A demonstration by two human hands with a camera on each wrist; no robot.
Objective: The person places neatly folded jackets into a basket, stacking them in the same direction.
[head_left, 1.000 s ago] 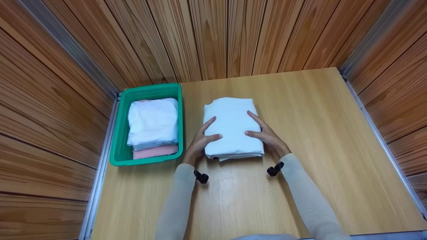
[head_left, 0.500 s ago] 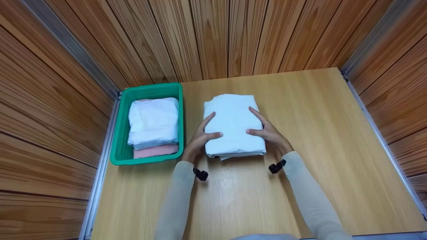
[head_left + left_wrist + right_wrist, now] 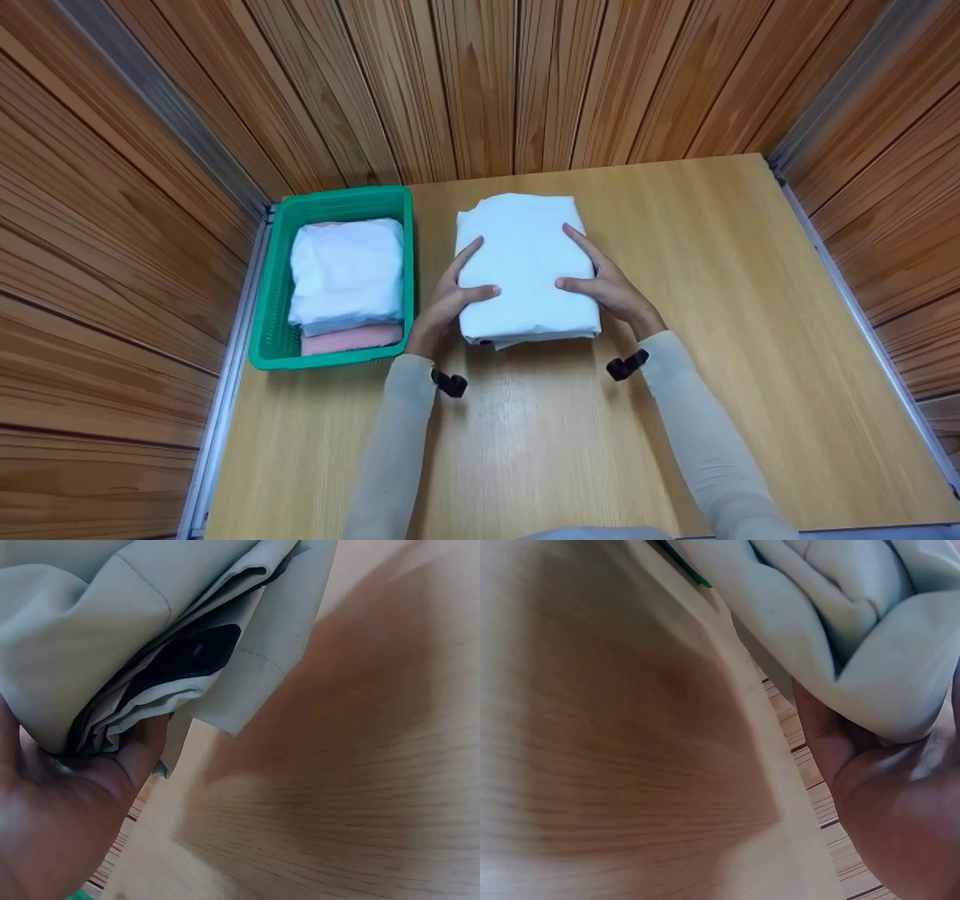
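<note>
A folded white cloth bundle (image 3: 529, 262), apparently a garment, is held level above the table between both hands. My left hand (image 3: 450, 296) grips its left side, thumb on top and some fingers underneath. On the opposite side my right hand (image 3: 615, 289) holds it the same way. In the left wrist view the layered edge of the cloth (image 3: 202, 682) shows, with a black patch between the folds. From the right wrist, its thick rounded folds (image 3: 900, 667) sit in the palm. Most fingertips are hidden beneath the cloth.
A green plastic basket (image 3: 259, 330) stands at the table's left, holding a folded white cloth (image 3: 345, 274) on top of a pink one (image 3: 352, 339). Wood-panelled walls (image 3: 480, 82) enclose the wooden table (image 3: 735, 300) at the back and sides.
Both hands have moved the white bundle up in the head view, away from the body. It appears slightly larger, so it seems raised. The basket stays in place.
</note>
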